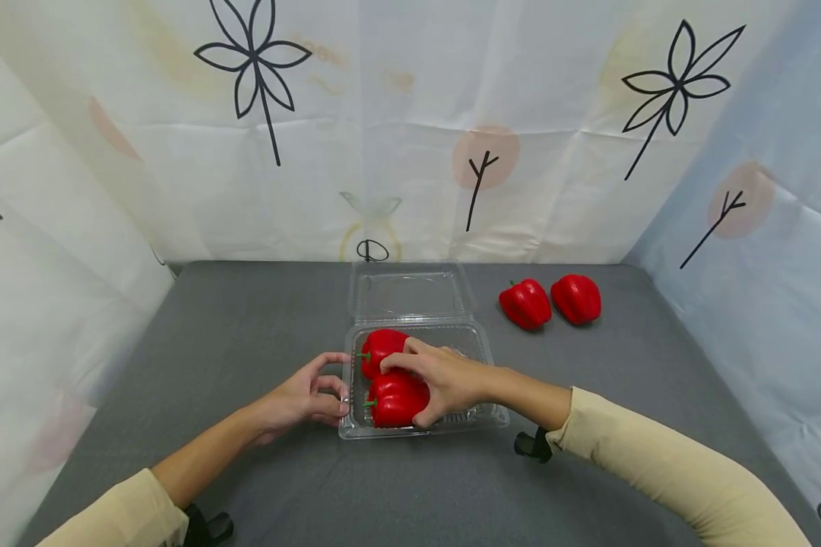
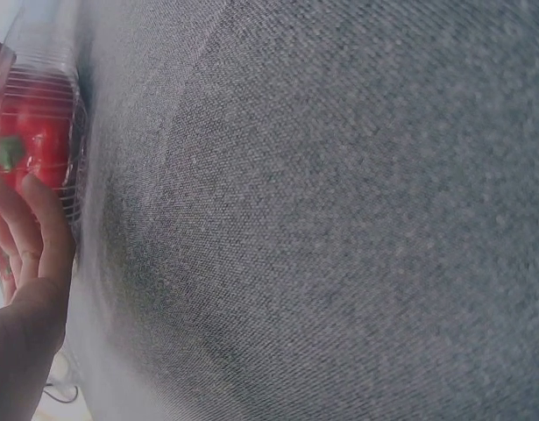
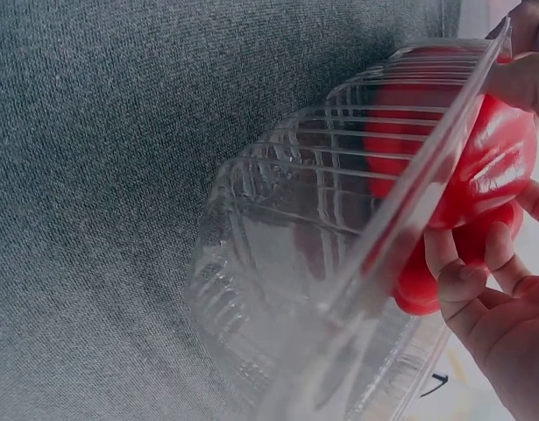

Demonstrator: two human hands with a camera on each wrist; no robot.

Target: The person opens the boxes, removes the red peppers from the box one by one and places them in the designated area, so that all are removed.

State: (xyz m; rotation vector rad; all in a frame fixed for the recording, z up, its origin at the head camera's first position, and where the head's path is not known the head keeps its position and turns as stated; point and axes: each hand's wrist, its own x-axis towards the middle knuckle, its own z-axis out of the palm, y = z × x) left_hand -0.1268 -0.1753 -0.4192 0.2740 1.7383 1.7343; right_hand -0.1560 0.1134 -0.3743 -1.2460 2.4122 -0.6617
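A clear plastic clamshell container [image 1: 489, 376] lies with its lid folded back, holding two red bell peppers side by side along its left end. My right hand [image 1: 448, 376] grips the nearer bell pepper [image 1: 397, 399], thumb on its near side and fingers over the top. Just behind it, the farther bell pepper [image 1: 381, 351] lies partly hidden by the fingers. Both green stems point left. My left hand [image 1: 308, 395] rests its fingertips against the container's left rim. In the left wrist view its fingers [image 2: 50, 219] stretch along the container's side, beside a pepper.
Two more red bell peppers, a left one [image 1: 525, 304] and a right one [image 1: 576, 298], lie on the grey cloth [image 1: 267, 304] at the back right. The open lid [image 1: 410, 292] reaches toward the printed curtain [image 1: 410, 152] behind. Curtains also hang at both sides.
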